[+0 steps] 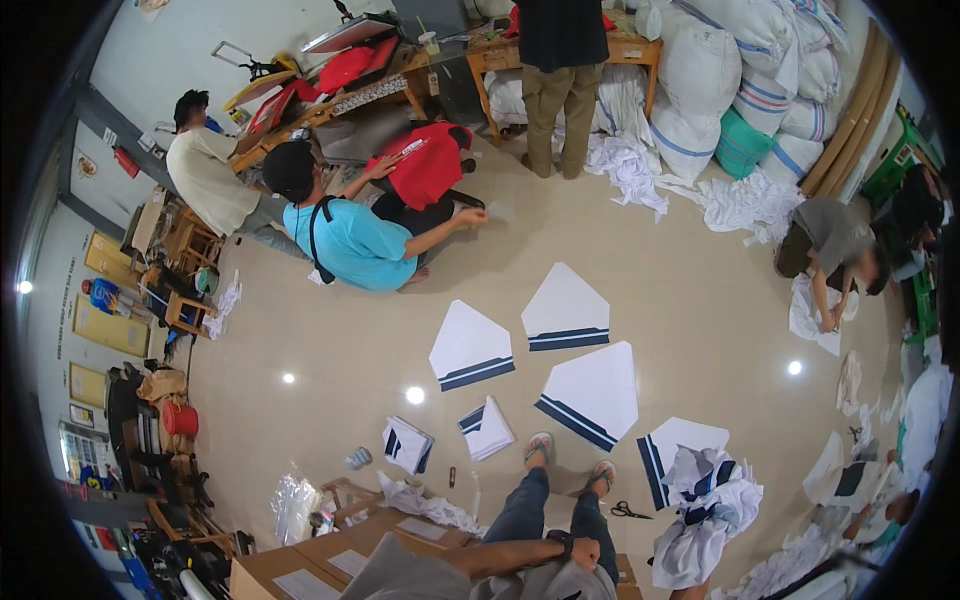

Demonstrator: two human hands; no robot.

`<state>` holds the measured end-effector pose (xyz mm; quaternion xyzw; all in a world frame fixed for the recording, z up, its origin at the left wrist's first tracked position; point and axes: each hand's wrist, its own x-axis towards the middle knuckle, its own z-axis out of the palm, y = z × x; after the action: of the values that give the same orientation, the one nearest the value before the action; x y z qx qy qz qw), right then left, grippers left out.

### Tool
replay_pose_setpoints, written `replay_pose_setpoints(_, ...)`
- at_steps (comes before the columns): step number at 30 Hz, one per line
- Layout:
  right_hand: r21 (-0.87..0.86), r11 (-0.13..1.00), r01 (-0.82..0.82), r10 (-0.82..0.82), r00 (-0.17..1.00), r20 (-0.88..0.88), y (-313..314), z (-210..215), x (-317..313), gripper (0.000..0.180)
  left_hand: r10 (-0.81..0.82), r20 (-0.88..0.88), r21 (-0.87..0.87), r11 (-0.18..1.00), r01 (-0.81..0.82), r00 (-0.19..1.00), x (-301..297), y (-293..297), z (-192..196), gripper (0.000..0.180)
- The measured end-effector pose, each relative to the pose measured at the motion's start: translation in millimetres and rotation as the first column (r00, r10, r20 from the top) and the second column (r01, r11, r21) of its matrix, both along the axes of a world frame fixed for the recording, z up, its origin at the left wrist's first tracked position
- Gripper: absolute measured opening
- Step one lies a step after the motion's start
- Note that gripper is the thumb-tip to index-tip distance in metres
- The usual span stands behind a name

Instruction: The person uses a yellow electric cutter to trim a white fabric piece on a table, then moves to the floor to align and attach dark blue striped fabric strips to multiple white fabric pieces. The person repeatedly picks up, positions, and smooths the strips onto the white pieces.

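My left hand point(590, 556) lies across my lap with a dark band on the wrist. Its fingers are curled in, and whatever they may hold is hidden. At the lower right, my right hand point(692, 592) shows only in part, closed on a crumpled bundle of white cloth point(712, 505) with navy bands. Beneath the bundle lies a flat white cloth panel point(655, 470) with a navy stripe. Similar pointed panels point(600, 390), point(472, 345), point(566, 308) are spread on the floor ahead. Two folded cloth stacks point(408, 446), point(487, 430) rest left of my feet.
Scissors point(630, 510) lie right of my feet. Cardboard boxes point(300, 565) and clear plastic bags point(293, 508) stand at lower left. One person in blue point(350, 240) crouches beside another in red; others stand behind. At right a person point(835, 240) handles cloth. Stuffed white sacks point(695, 80) fill the back.
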<state>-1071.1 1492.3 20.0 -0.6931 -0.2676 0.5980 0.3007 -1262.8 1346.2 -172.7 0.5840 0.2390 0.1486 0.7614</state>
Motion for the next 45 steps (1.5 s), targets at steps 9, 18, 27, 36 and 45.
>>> replay_pose_setpoints(9, 0.002, 0.999, 0.041, -0.041, 0.999, -0.023, -6.3, -27.7, -25.8, 0.080, 0.057, -0.093, -0.315, 0.945, -0.084, 0.994, -142.2, 29.5, 94.8, 0.018)
replay_pose_setpoints(18, -0.055, 0.984, 0.168, -0.165, 0.984, 0.061, -20.4, -31.7, 32.4, 0.079, -0.199, -0.382, -0.162, 0.976, 0.147, 0.902, -194.1, -12.7, 88.6, 0.037)
replay_pose_setpoints(27, -0.047, 0.986, 0.157, -0.147, 0.974, 0.173, 24.7, -197.8, 119.7, 0.079, -0.292, -0.133, -0.452, 0.868, 0.205, 0.947, -123.2, 15.3, 23.5, 0.037)
replay_pose_setpoints(36, 0.259, 0.963, -0.073, -0.006, 0.957, 0.291, 211.7, -505.8, 119.8, 0.078, 0.294, -0.588, -0.140, 0.880, -0.453, 0.754, -177.5, 209.6, -315.4, 0.028)
replay_pose_setpoints(45, 0.434, 0.868, -0.243, 0.163, 0.963, 0.213, 388.4, -699.2, 52.9, 0.077, 0.662, -0.749, 0.660, 0.748, -0.072, 0.012, -375.9, 421.0, -592.6, 0.066)
